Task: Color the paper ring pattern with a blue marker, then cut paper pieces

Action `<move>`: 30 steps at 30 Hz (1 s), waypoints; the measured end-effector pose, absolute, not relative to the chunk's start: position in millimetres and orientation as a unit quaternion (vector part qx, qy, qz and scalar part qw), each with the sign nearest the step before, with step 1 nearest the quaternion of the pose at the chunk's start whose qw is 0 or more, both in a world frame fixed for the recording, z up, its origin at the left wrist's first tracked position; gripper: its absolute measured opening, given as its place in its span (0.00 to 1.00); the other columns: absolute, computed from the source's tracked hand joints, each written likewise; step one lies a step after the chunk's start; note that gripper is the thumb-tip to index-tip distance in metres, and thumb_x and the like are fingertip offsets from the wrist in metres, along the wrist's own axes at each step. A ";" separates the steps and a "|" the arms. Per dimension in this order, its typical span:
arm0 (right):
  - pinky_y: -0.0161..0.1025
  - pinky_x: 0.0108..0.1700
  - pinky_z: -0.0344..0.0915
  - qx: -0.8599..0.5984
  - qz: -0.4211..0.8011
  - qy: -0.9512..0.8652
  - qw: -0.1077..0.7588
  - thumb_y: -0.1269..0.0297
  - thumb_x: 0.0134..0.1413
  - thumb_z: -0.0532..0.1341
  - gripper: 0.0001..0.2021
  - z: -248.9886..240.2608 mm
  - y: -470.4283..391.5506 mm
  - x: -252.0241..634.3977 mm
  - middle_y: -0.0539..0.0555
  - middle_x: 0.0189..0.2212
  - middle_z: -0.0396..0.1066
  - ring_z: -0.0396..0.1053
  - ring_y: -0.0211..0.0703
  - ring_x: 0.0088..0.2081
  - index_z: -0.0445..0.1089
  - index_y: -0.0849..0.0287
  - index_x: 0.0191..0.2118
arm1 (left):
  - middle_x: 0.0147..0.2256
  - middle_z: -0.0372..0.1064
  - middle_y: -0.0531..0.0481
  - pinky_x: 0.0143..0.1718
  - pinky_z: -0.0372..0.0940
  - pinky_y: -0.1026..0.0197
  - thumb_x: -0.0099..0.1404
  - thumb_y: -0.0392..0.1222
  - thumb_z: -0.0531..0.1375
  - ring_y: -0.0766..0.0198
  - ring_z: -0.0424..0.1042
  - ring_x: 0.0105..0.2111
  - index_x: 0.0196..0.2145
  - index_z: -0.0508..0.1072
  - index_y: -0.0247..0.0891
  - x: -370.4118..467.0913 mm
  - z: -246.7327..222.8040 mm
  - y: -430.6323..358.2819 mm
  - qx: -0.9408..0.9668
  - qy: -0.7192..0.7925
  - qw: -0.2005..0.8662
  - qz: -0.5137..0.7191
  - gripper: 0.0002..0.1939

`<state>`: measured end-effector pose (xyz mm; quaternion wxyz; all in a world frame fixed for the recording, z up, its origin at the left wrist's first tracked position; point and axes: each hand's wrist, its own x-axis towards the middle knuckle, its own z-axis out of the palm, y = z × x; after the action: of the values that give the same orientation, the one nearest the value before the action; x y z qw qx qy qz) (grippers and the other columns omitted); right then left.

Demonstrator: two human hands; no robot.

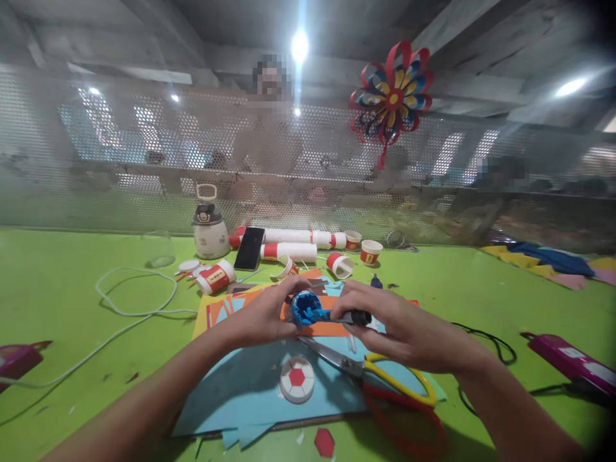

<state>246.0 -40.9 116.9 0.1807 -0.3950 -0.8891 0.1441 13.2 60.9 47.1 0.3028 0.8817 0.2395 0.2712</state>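
Observation:
My left hand (264,311) is closed around a small cup (304,307) whose mouth faces me, its inside covered unevenly in blue. My right hand (385,321) grips a dark marker (360,317), and its blue end reaches into the cup's mouth. Below my hands, scissors (353,367) with one yellow and one red handle lie partly over light blue paper (231,391). A white disc with a red hexagon (297,380) rests on that paper. One loose red hexagon (324,443) is near the front edge. Orange paper (332,328) shows behind the cup.
Paper cups (370,253), some stacked sideways, stand or lie at the back with a phone (249,249) and a bottle (210,234). A white cable (139,314) curls at left. Purple tools (570,359) lie at both sides. A person (269,135) is behind the perforated screen (183,141).

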 end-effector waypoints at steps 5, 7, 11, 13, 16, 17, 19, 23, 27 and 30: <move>0.35 0.43 0.61 -0.381 0.146 -0.898 0.165 0.73 0.64 0.53 0.11 119.4 -46.8 245.7 0.51 0.42 0.63 0.63 0.36 0.40 0.64 0.54 0.48 | 0.50 0.67 0.46 0.48 0.66 0.51 0.57 0.40 0.65 0.53 0.69 0.48 0.51 0.63 0.41 11.4 49.7 60.5 0.884 0.237 0.314 0.251 0.26; 0.35 0.43 0.61 -0.372 0.139 -0.901 0.173 0.72 0.65 0.53 0.10 120.5 -47.4 246.6 0.51 0.42 0.64 0.63 0.36 0.40 0.65 0.54 0.48 | 0.50 0.67 0.46 0.48 0.66 0.50 0.57 0.40 0.65 0.52 0.69 0.48 0.51 0.63 0.41 11.6 50.1 60.4 0.884 0.240 0.315 0.247 0.26; 0.35 0.43 0.61 -0.366 0.136 -0.900 0.194 0.70 0.66 0.53 0.08 123.2 -45.2 249.3 0.50 0.41 0.66 0.63 0.36 0.40 0.66 0.54 0.47 | 0.48 0.68 0.46 0.47 0.65 0.47 0.56 0.40 0.65 0.51 0.69 0.47 0.50 0.64 0.41 12.6 50.1 60.1 0.884 0.255 0.307 0.245 0.25; 0.36 0.44 0.61 -0.371 0.143 -0.893 0.212 0.70 0.66 0.54 0.08 122.6 -43.0 251.1 0.50 0.41 0.68 0.64 0.36 0.41 0.66 0.54 0.47 | 0.48 0.69 0.46 0.47 0.65 0.47 0.56 0.41 0.66 0.51 0.69 0.46 0.50 0.64 0.41 13.2 50.6 59.3 0.883 0.260 0.302 0.248 0.25; 0.36 0.42 0.63 -0.389 0.159 -0.870 0.259 0.67 0.65 0.56 0.07 117.2 -38.1 253.6 0.52 0.40 0.70 0.66 0.37 0.39 0.68 0.56 0.46 | 0.48 0.69 0.47 0.46 0.65 0.48 0.56 0.43 0.67 0.52 0.69 0.46 0.50 0.65 0.43 14.3 51.6 57.3 0.881 0.264 0.295 0.259 0.25; 0.36 0.40 0.64 -0.395 0.169 -0.857 0.283 0.66 0.64 0.56 0.07 114.4 -35.9 254.0 0.52 0.39 0.70 0.67 0.37 0.37 0.68 0.57 0.46 | 0.47 0.69 0.47 0.46 0.66 0.49 0.56 0.43 0.68 0.52 0.70 0.45 0.50 0.65 0.43 14.8 51.6 56.5 0.880 0.265 0.292 0.265 0.25; 0.34 0.34 0.64 -0.408 0.198 -0.826 0.334 0.63 0.63 0.58 0.08 107.8 -30.8 253.0 0.51 0.34 0.70 0.66 0.36 0.32 0.70 0.58 0.44 | 0.46 0.69 0.48 0.45 0.66 0.50 0.56 0.43 0.69 0.54 0.70 0.45 0.50 0.65 0.43 15.9 50.8 55.0 0.876 0.266 0.290 0.279 0.26; 0.33 0.25 0.62 -0.442 0.243 -0.742 0.442 0.58 0.59 0.61 0.10 96.2 -21.6 244.5 0.47 0.22 0.66 0.64 0.33 0.22 0.72 0.60 0.39 | 0.47 0.69 0.49 0.46 0.67 0.51 0.56 0.37 0.67 0.55 0.70 0.44 0.50 0.65 0.44 18.9 45.5 52.7 0.864 0.261 0.296 0.314 0.26; 0.33 0.22 0.60 -0.458 0.220 -0.696 0.506 0.55 0.56 0.63 0.13 88.5 -20.6 233.1 0.46 0.17 0.64 0.62 0.33 0.19 0.71 0.61 0.32 | 0.47 0.68 0.48 0.47 0.66 0.49 0.54 0.33 0.65 0.55 0.70 0.45 0.49 0.64 0.43 23.2 38.8 51.6 0.847 0.270 0.287 0.358 0.26; 0.33 0.21 0.59 -0.467 0.189 -0.674 0.541 0.56 0.54 0.65 0.13 83.4 -22.9 226.0 0.46 0.17 0.63 0.61 0.32 0.19 0.71 0.62 0.29 | 0.46 0.69 0.46 0.48 0.66 0.48 0.53 0.32 0.65 0.54 0.70 0.45 0.49 0.63 0.42 25.7 35.6 51.0 0.835 0.283 0.286 0.375 0.26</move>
<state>226.0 -22.9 83.4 0.5405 -0.4671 -0.6739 0.1886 25.7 51.0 35.6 0.2857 0.8353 0.2832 0.3748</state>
